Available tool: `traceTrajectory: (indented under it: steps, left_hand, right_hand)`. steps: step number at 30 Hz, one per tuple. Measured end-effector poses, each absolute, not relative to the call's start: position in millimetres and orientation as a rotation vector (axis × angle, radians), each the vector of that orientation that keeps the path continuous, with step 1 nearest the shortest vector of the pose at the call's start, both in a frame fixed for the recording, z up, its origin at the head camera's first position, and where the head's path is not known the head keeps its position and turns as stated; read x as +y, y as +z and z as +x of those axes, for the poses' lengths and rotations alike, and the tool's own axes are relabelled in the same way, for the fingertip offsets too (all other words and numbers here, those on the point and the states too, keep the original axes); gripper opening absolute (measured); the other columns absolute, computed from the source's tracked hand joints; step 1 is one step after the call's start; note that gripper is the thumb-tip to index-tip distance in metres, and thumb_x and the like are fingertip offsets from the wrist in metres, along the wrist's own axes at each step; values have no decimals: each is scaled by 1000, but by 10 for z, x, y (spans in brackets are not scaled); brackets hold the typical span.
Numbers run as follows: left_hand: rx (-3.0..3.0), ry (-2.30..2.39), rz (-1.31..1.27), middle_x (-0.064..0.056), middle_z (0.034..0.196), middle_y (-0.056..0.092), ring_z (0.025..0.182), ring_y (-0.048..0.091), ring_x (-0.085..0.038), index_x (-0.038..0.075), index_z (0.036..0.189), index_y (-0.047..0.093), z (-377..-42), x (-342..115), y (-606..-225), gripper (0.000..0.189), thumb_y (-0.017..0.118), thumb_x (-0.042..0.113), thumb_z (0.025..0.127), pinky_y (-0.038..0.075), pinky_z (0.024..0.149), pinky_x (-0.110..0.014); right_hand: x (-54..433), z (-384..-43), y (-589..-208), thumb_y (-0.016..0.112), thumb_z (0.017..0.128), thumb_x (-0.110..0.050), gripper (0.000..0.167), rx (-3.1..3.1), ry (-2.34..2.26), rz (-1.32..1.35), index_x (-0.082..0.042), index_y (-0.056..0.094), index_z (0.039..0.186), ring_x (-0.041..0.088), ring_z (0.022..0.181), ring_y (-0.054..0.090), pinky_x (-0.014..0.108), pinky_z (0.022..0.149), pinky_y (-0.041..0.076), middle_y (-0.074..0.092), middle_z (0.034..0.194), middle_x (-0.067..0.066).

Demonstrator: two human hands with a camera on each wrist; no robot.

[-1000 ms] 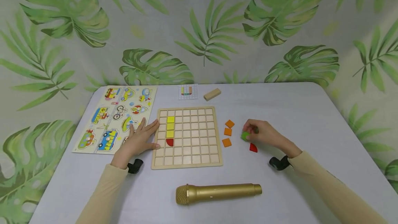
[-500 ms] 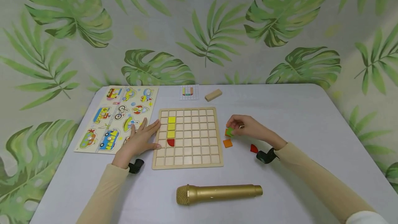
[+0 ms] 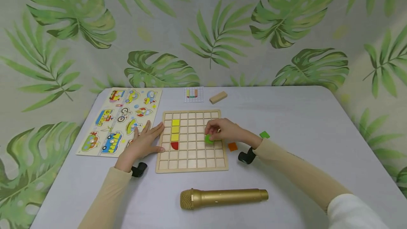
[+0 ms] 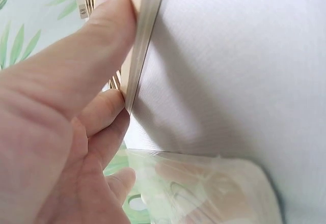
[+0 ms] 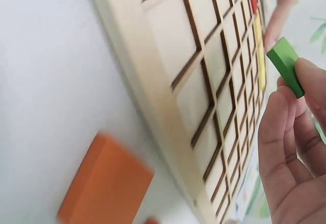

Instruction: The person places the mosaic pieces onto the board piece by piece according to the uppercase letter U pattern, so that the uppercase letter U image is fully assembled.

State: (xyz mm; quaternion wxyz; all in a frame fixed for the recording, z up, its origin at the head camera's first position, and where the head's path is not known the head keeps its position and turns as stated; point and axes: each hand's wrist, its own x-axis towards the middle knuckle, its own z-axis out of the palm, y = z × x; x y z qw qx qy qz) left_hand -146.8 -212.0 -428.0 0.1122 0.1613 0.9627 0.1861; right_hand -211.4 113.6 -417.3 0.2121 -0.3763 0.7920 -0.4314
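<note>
Pinching the small green wooden tile (image 3: 208, 139), the right hand (image 3: 222, 130) should lower it squarely into a cell of the wooden grid board (image 3: 192, 167) while the flat, open left hand (image 3: 143, 142) braces its left edge.

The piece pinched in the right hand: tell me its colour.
Green. The piece held by the right hand shows best in the right wrist view.

Pale grey table (image 3: 305, 116) carrying toys

A wooden grid board (image 3: 192, 140) lies mid-table; left of it a vehicle puzzle (image 3: 119, 119), behind it a pattern card (image 3: 193, 94) and wooden block (image 3: 218, 97), right of it orange (image 3: 233, 146) and green (image 3: 264, 135) tiles, in front a gold microphone (image 3: 224, 198).
</note>
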Motion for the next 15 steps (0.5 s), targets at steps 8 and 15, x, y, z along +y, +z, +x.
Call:
traceTrajectory:
  steps: [8, 15]
  left_hand:
    - [2824, 568, 475, -13, 155, 25, 140, 2, -48, 2, 148, 32, -1478, -2139, -4300, 84, 74, 33, 82, -9, 101, -72]
    - [2822, 604, 470, -13, 155, 25, 140, 1, -47, 3, 148, 33, -1486, -2140, -4313, 84, 74, 33, 81, -10, 101, -71]
  right_hand:
    - [699, -2102, -4193, 68, 86, 0, 10, 2220, -1125, -1040, -6, 66, 93, 13, 74, 53, 24, 69, 48, 58, 79, 0]
    - [396, -2088, -4195, 70, 85, 1, 11, 2231, -1028, -1058, -7, 66, 91, 10, 70, 52, 20, 66, 45, 57, 76, -2]
